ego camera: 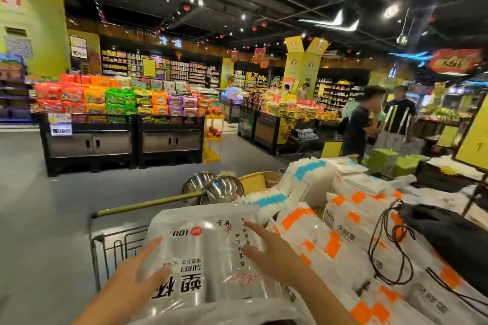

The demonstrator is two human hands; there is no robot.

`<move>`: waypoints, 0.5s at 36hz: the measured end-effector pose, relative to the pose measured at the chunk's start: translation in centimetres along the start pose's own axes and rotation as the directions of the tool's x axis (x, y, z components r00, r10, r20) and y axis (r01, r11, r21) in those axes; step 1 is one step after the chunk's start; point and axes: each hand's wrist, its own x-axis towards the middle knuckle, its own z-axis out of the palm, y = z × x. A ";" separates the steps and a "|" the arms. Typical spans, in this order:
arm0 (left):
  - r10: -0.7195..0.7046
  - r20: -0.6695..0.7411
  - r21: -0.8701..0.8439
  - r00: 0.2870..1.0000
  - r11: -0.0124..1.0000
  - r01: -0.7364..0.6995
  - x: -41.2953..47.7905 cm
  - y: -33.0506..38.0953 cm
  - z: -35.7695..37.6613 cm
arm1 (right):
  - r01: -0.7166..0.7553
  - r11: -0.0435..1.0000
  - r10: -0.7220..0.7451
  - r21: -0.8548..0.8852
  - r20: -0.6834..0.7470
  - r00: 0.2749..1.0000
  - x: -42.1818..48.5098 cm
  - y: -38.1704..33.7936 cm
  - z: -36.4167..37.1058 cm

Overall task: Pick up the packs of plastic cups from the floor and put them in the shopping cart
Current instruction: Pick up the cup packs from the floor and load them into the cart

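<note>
Both hands are seen flat, fingers straight and spread, nothing gripped. The left hand (pixel 137 270) is laid on the near left edge of a clear pack of plastic cups (pixel 208 253); the right hand (pixel 269 253) is pressed on its right half. The pack is lying printed side up between and beneath the hands, over the wire shopping cart (pixel 113 248), whose brass rail (pixel 148 204) is seen just beyond. Orange-and-white packs (pixel 319 235) are piled just beside it on the right, with a black drawstring bag (pixel 449 235) on them. Steel bowls (pixel 221 188) are seen behind the rail. Two blurred people (pixel 361 121) are standing well apart.
</note>
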 end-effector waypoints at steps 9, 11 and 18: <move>-0.012 0.031 -0.008 0.999 1.000 0.013 6.2 -3.7 -2.3 | -0.009 0.998 0.010 -0.055 0.027 1.000 8.0 -0.5 4.9; -0.039 0.043 -0.012 0.998 0.999 0.040 6.9 -5.4 -2.3 | -0.017 0.999 0.020 -0.050 0.049 0.999 9.5 -0.1 6.4; -0.141 0.061 -0.113 0.988 0.983 0.148 9.1 -13.4 -0.1 | -0.019 0.999 0.026 -0.049 0.147 0.989 14.5 2.9 13.6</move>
